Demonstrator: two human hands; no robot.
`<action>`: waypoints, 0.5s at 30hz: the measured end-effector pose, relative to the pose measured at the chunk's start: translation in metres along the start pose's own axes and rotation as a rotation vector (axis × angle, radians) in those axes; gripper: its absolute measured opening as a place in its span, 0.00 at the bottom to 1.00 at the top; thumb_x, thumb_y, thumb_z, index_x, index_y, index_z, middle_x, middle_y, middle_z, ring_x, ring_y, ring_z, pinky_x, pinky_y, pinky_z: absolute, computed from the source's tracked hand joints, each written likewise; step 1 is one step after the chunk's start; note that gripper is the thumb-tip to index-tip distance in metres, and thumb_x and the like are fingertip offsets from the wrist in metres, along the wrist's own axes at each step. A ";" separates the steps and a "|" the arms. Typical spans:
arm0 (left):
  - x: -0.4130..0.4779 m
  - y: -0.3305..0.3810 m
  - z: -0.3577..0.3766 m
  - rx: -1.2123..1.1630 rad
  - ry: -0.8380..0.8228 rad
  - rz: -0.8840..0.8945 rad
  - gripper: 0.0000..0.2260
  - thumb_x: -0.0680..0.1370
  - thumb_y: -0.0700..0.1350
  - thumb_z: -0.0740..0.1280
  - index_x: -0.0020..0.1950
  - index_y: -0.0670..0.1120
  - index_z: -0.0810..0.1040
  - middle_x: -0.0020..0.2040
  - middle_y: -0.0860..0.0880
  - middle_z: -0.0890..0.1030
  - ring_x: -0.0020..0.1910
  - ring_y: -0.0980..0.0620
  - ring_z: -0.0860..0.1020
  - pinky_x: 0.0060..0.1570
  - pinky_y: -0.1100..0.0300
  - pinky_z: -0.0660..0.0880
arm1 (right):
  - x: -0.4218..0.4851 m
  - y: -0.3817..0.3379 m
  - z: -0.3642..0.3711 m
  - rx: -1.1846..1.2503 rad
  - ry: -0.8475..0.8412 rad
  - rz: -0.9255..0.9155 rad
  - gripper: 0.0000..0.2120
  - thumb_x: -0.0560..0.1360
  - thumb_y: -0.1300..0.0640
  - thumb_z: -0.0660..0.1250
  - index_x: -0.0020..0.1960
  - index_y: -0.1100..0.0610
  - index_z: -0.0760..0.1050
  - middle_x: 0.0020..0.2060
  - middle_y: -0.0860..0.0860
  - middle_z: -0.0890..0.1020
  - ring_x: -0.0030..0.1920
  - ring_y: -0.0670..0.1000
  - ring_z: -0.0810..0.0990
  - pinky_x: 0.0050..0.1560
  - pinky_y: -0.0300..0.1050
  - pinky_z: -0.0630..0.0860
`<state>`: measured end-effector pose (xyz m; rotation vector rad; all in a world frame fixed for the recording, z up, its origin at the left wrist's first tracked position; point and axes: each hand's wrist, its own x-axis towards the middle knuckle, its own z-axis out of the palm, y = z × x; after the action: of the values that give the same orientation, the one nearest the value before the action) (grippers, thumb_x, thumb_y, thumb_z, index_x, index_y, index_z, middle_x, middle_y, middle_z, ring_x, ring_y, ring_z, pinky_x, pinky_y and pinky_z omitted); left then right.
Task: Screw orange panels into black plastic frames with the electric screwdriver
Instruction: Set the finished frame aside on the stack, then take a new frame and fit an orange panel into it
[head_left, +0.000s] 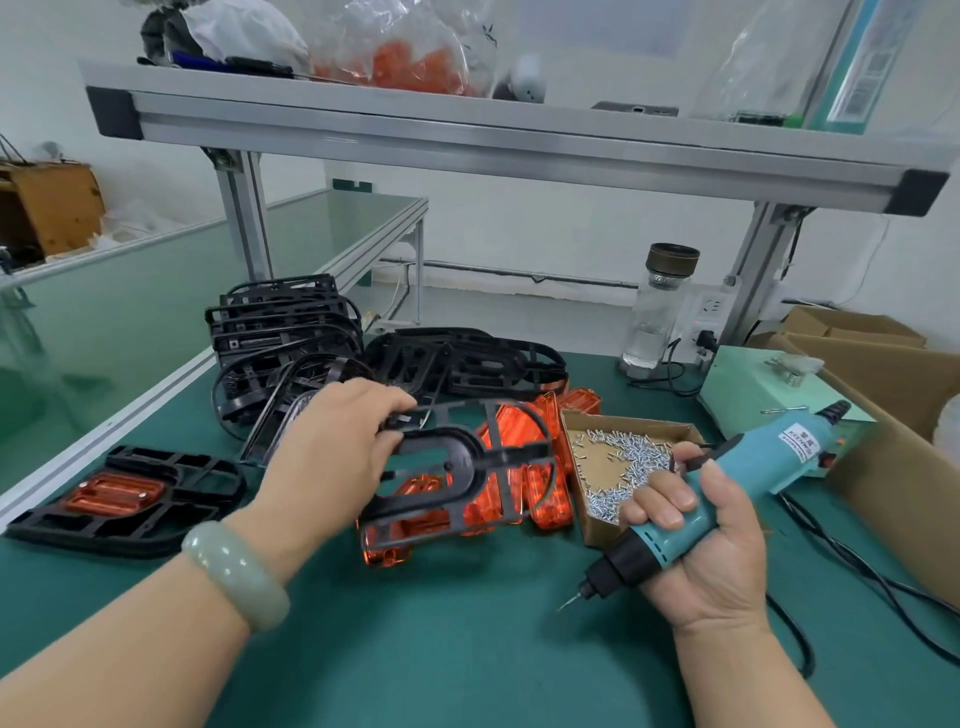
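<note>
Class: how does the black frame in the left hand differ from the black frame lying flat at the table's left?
The held frame is empty and lifted off the table; the lying frame holds an orange panel and rests flat on it. Both are black plastic.

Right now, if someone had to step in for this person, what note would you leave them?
Left hand holds a bare black frame over the pile of orange panels.
Right hand grips the electric screwdriver, bit pointing down toward the mat, touching nothing.
Screws lie in the cardboard box right of the panels; more bare frames are stacked behind.
Done: one assembled frame with an orange panel in it lies at far left.
Left: seat a panel in the held frame, screw it down, then work through the stack.
</note>
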<state>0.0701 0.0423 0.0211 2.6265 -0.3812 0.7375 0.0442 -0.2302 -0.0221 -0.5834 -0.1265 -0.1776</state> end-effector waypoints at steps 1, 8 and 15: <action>-0.004 0.001 0.002 -0.005 -0.021 0.014 0.14 0.72 0.37 0.70 0.57 0.45 0.79 0.54 0.47 0.80 0.56 0.45 0.74 0.58 0.62 0.62 | 0.000 -0.001 -0.001 -0.001 -0.010 -0.001 0.05 0.70 0.52 0.64 0.44 0.51 0.75 0.25 0.44 0.68 0.23 0.42 0.68 0.29 0.37 0.73; -0.022 0.009 0.012 -0.030 -0.125 0.051 0.13 0.73 0.38 0.70 0.57 0.46 0.79 0.53 0.50 0.79 0.55 0.48 0.74 0.57 0.66 0.61 | -0.001 -0.003 -0.002 0.024 -0.029 0.015 0.04 0.73 0.54 0.62 0.44 0.50 0.75 0.25 0.43 0.68 0.23 0.41 0.68 0.30 0.36 0.73; -0.037 0.018 0.021 -0.066 -0.287 0.098 0.14 0.76 0.45 0.67 0.60 0.55 0.76 0.54 0.56 0.76 0.56 0.55 0.71 0.60 0.65 0.64 | -0.003 -0.011 0.000 0.097 -0.154 0.055 0.22 0.56 0.52 0.82 0.45 0.51 0.76 0.25 0.44 0.69 0.22 0.41 0.69 0.29 0.37 0.73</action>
<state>0.0425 0.0227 -0.0108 2.6696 -0.6071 0.3671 0.0388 -0.2389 -0.0166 -0.5032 -0.2664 -0.0729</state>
